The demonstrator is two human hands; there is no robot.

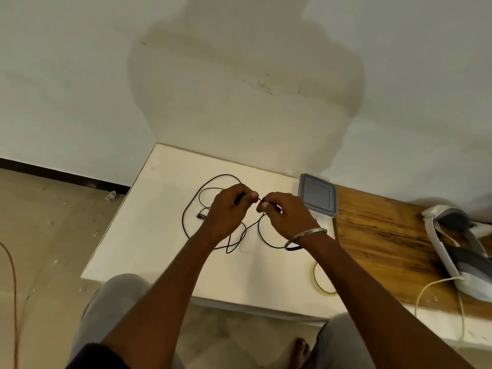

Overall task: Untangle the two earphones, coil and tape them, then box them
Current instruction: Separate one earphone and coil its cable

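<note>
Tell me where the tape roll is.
In the head view, the tape roll lies flat at the near right of the white table, partly hidden by the right forearm, nearer than the grey-lidded box.

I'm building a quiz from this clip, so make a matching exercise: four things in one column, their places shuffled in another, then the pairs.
1 earphone cable
2 grey-lidded box
3 tape roll
4 white headset

A on the wooden surface
B pinched by left hand and right hand
C back right corner of the white table
D front right of the white table

Pairs: 1-B, 2-C, 3-D, 4-A
</note>
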